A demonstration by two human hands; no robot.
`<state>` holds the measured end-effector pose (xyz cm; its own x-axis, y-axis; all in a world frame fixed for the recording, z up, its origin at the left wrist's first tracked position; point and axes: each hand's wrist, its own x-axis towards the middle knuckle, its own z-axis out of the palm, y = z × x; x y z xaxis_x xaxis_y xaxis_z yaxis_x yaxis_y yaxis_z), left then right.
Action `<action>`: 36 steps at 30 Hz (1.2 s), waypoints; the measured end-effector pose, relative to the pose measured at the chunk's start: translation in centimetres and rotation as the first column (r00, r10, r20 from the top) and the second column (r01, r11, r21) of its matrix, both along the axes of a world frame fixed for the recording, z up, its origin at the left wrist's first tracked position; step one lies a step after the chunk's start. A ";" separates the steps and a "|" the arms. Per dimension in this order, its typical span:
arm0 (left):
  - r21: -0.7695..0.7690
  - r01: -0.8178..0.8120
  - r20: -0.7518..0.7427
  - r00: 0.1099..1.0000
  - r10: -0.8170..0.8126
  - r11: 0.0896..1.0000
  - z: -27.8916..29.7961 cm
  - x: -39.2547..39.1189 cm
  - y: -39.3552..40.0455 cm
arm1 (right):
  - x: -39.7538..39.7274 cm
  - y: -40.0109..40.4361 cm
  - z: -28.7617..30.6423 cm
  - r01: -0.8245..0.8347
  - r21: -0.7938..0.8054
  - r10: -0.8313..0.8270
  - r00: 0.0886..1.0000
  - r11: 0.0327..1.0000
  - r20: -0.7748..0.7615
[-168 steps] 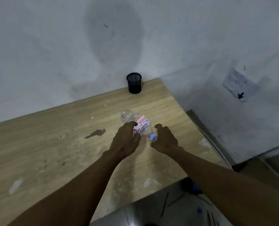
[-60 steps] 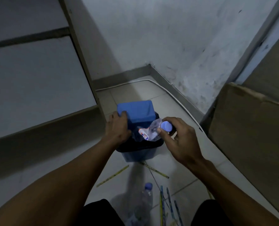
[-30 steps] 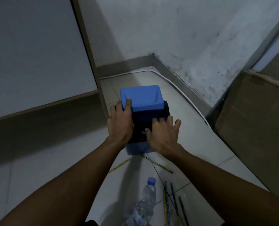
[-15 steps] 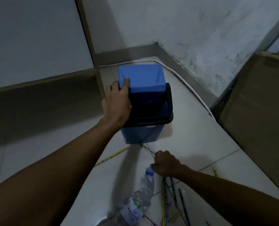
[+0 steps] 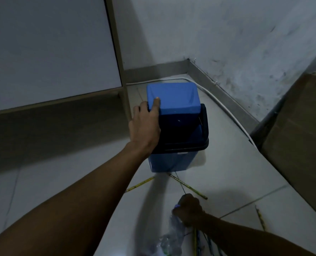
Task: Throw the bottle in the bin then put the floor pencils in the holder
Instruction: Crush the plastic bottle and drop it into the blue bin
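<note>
I read this as a bare back room or plain office corner, not a kitchen or workshop. Dim light. Pale floor tiles [image 5: 233,174] with visible grout lines. Painted wall [image 5: 236,34] scuffed and stained dark low down, a grey skirting board [image 5: 225,85] along its foot, a white cable [image 5: 225,109] laid along the floor beside it. A small blue swing-lid bin [image 5: 173,115] stands in the corner. At my left, the pale side panel [image 5: 48,45] of a piece of furniture with a wood-coloured edge. At my right, a large cardboard box [image 5: 301,135] on the floor. Loose pencils [image 5: 188,186] lie scattered on the tiles.
</note>
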<state>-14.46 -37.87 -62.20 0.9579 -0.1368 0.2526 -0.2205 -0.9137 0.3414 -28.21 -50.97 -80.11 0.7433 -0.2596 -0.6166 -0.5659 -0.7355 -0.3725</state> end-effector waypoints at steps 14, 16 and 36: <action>0.004 0.004 0.013 1.000 -0.004 1.000 0.2 0.0 0.2 | 2.9 -3.8 23.7 -0.343 0.359 0.021 0.747 0.868 0.664; 0.014 0.008 0.016 1.000 -0.009 1.000 0.3 0.0 0.3 | 2.5 -5.5 26.7 -0.297 0.321 -0.089 0.594 0.899 0.800; 0.016 0.059 -0.013 0.998 -0.058 0.998 0.9 0.2 0.9 | 8.0 -3.1 18.6 0.040 0.193 -0.191 0.438 0.980 0.879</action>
